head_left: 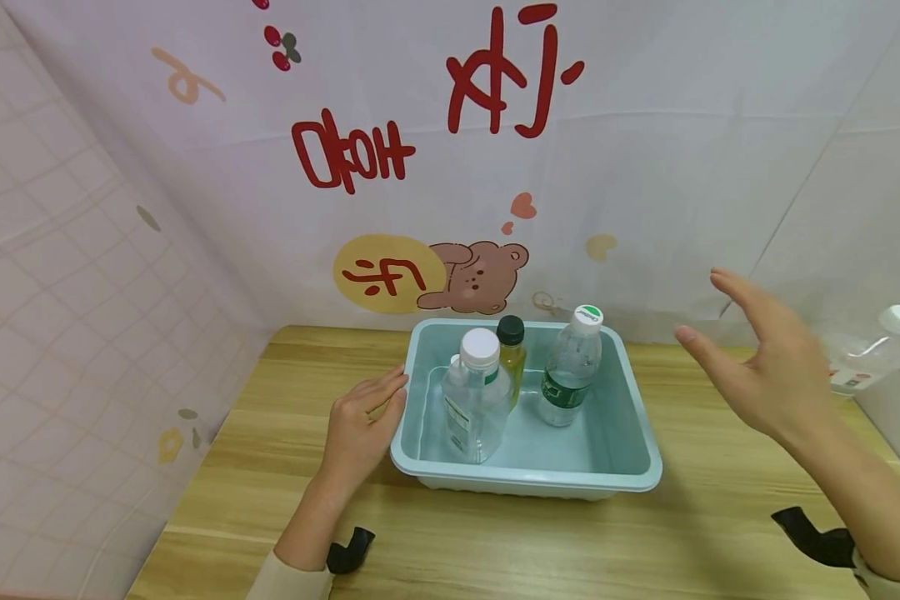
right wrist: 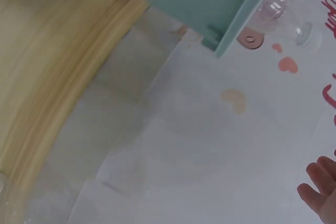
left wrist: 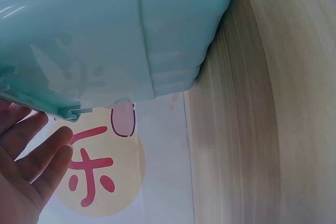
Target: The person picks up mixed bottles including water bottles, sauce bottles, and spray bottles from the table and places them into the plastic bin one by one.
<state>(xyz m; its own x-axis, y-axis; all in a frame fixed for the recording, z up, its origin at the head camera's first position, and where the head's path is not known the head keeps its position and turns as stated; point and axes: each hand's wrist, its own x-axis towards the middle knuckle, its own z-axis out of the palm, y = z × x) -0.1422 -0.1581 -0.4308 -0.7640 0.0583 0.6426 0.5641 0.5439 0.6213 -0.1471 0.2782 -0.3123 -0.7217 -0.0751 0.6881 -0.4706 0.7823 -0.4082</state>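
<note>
My left hand [head_left: 363,425] rests against the left rim of a light blue plastic basin [head_left: 525,477]. Its extended fingers [left wrist: 50,163] meet the rim's outer edge in the left wrist view. Inside the basin, a large clear bottle with a white cap [head_left: 476,408] stands at the left, partly covering a yellowish bottle with a dark cap [head_left: 512,358]. A clear bottle with a green label [head_left: 570,371] leans farther right. In the air right of the basin, my right hand [head_left: 776,375] holds nothing, thumb and fingers spread apart.
Another clear bottle with a white cap [head_left: 873,350] stands at the far right, partly behind my right hand. The wooden table [head_left: 285,392] meets a white printed cloth [head_left: 660,167] at the back and a grid-patterned one on the left.
</note>
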